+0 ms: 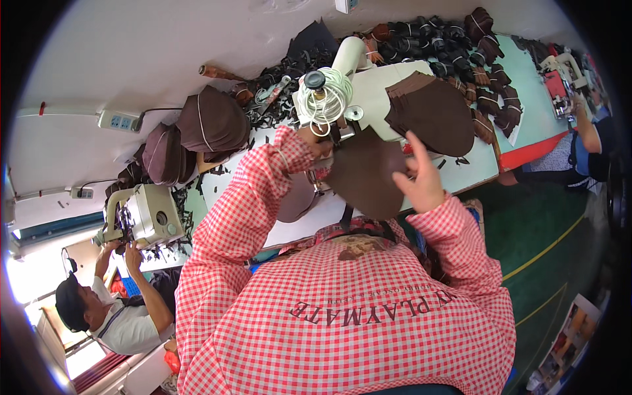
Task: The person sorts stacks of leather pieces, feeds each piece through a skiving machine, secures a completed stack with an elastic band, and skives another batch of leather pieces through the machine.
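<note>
A brown, rounded leather piece [368, 172] lies at a cream-coloured bench machine [349, 56], on which a coil of pale cord [324, 99] hangs. My right hand [423, 181] is at the piece's right edge, fingers spread, the thumb overlapping the leather; whether it presses on it is unclear. Beside the machine's working parts, at the piece's upper left, is my left hand [316, 141]; its fingers are mostly hidden. Another brown piece [296, 197] rests below my left wrist. To the right, a fanned stack of brown leather pieces [431, 112] lies on the table.
Tied stacks of brown pieces [212, 120] stand at left. Dark scraps and bundled leather [434, 43] line the table's back. One person [112, 309] works at a machine [148, 214] on the left, another person [589, 141] at a red-and-white machine [559, 85] on the right.
</note>
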Tool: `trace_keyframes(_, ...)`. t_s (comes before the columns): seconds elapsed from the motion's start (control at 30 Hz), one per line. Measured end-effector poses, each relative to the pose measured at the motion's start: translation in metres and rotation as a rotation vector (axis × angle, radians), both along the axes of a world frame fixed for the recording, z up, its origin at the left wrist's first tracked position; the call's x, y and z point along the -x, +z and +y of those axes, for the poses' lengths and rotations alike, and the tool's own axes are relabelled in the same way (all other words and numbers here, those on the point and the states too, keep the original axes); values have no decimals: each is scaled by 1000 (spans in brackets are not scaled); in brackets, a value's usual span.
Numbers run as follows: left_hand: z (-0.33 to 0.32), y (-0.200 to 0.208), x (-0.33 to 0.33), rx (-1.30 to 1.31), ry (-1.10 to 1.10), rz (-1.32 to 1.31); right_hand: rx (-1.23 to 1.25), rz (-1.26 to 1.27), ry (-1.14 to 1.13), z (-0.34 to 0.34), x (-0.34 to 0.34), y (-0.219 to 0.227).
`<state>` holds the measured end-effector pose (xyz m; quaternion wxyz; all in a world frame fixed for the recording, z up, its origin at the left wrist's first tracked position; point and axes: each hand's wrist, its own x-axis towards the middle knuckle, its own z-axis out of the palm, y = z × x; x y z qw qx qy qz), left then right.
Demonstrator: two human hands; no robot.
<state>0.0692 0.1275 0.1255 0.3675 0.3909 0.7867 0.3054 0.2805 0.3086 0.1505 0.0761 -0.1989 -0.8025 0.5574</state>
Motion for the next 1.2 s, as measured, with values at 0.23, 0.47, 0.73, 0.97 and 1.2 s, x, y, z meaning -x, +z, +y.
trace_keyframes(0.23, -92, -68, 17, 580, 235, 448, -812, 439, -320, 92, -1, 92)
trace_keyframes(0.47, -141, -72, -24, 592, -26, 390, -587, 25, 120, 9, 42, 11)
trace_keyframes(0.73, -121, -79, -37, 135, 509, 355, -599, -328, 174, -58, 88, -24)
trace_keyframes(0.97, -73, -120, -45, -376, 739, -49, -425, -87, -18, -36, 93, -38)
trace_keyframes(1.2, -53, -142, -50, -386, 825, -587, -530, -175, 147, -50, 77, -30)
